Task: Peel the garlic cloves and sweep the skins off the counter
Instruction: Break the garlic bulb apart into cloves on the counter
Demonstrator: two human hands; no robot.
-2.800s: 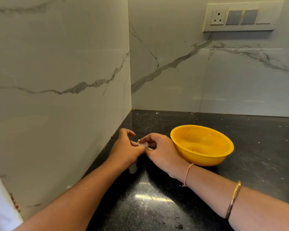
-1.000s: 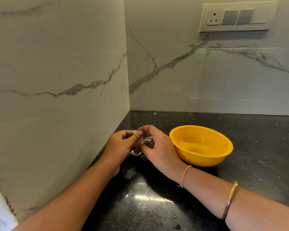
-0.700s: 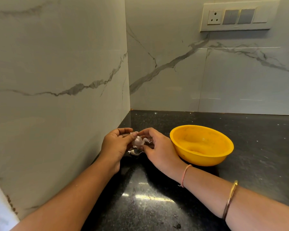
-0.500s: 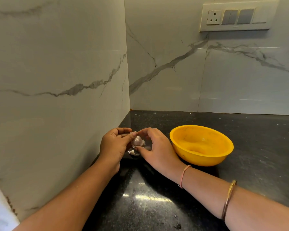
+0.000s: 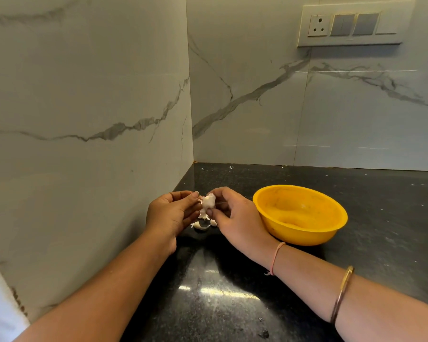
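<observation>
Both hands [image 5: 169, 213] [image 5: 235, 218] pinch garlic [image 5: 208, 201] beside yellow bowl [image 5: 300, 233], skins [image 5: 203, 225] below.

Garlic [image 5: 208, 201] partly behind fingers [image 5: 216, 193]

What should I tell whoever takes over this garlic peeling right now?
Left hand and right hand: both pinch the garlic, held above the counter near the wall corner.
Loose garlic pieces lie on the counter just beneath the hands.
Yellow bowl sits right of the hands; no cloves visible inside.
Done: the garlic is partly broken up or peeled.
Left: finish peeling, then sweep the skins off the counter.
</observation>
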